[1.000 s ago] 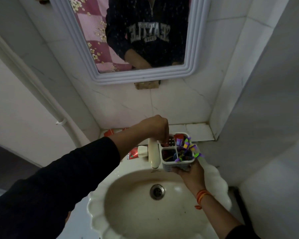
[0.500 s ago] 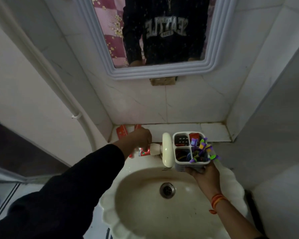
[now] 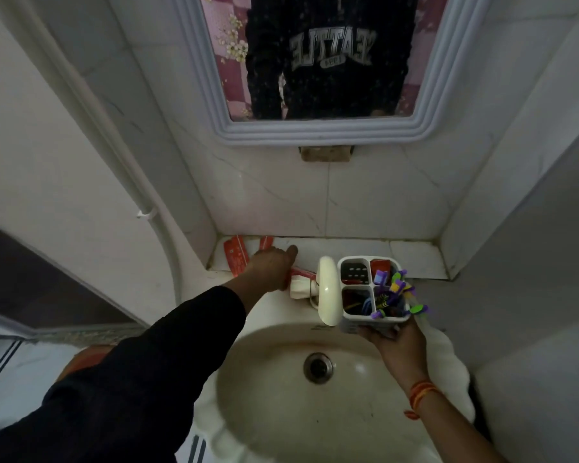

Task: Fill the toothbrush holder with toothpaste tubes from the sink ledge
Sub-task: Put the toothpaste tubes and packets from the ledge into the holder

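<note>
The left hand reaches over the sink ledge, fingers curled around a red toothpaste tube whose white cap end lies beside the tap; whether the tube is lifted off the ledge cannot be told. Two further red toothpaste tubes lie flat in the ledge's left corner, just behind that hand. The right hand grips the base of the white toothbrush holder from below, fingers wrapped around it, and holds it upright above the rim of the basin, just right of the tap. The holder has four compartments: the far-right one contains a red item, the near-right one toothbrushes with purple and green handles. A mirror hangs on the tiled wall above.
</note>
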Tool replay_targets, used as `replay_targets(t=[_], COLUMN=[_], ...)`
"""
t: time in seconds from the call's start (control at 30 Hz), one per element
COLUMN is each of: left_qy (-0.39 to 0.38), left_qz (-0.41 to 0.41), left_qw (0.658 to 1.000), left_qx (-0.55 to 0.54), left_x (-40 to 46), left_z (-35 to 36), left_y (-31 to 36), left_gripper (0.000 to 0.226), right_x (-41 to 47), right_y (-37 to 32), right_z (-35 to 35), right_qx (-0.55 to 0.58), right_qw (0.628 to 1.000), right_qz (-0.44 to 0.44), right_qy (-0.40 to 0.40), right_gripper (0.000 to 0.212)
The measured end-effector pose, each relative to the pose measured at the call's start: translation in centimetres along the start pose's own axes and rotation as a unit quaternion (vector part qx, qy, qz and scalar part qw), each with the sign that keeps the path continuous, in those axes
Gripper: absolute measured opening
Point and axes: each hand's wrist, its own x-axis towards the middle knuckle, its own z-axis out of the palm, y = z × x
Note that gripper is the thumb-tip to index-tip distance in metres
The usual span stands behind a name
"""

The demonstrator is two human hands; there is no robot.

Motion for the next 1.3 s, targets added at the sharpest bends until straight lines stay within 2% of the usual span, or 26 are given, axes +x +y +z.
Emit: replay_targets(t=[0.13,0.27,0.5,0.63,0.7,0.8,1.0,1.07,1.13,1.23,1.3], left_qy=[0.052,0.057,0.240,0.288,0.260,0.187,0.035,0.018,0.010,0.030,0.027], left_qz=[-0.007,0.039,0.096,0.166,0.186,0.175,0.145,0.129,0.091,0.014,-0.049], left_qw=[0.990,0.981,0.939,0.913,0.918,0.946,0.981,0.981,0.975,0.956,0.953], left_qx=[-0.133,-0.182,-0.227,-0.239,-0.234,-0.197,-0.121,-0.140,-0.203,-0.291,-0.298], left_x=[1.0,1.4,-1.7,-4.4,-4.9,-4.3,-1.6,-1.2,-0.8,-0.2,0.7], left_z=[-2.8,-6.5,-13.8,-17.6,-17.9,-16.3,-12.1,-11.7,-11.6,-11.4,-10.5], left_y=[-0.5,-0.1,4.0,6.2,7.3,8.9,10.0,9.6,8.4,5.6,3.5], left_gripper=[0.029,0.022,0.025,0.020,0.020,0.021,0.019,0.018,0.019,0.022,0.020], right_x=[-0.1,0.1,-0.2,-0.3,-0.2,0.1,-0.3,-0.4,-0.4,-0.5,-0.6], right_y=[-0.1,0.3,-0.1,0.3,0.7,1.3,0.3,0.2,0.1,0.4,0.2], right_z=[0.0,0.1,0.1,0.1,0.1,0.3,0.0,-0.1,-0.1,-0.1,-0.1], right_qx=[-0.002,0.017,0.019,0.017,0.027,0.027,-0.011,-0.024,0.001,-0.011,-0.016], right_qw=[1.000,1.000,0.999,0.999,0.999,0.999,1.000,0.999,0.999,1.000,1.000], right_qz=[0.004,0.021,0.031,0.038,0.035,0.026,0.024,0.034,0.036,0.012,0.004], right_qy=[0.003,0.007,0.009,0.004,0.006,0.009,-0.002,-0.015,-0.010,0.006,0.011], right_gripper=[0.071,0.072,0.070,0.072,0.074,0.078,0.066,0.063,0.071,0.066,0.063])
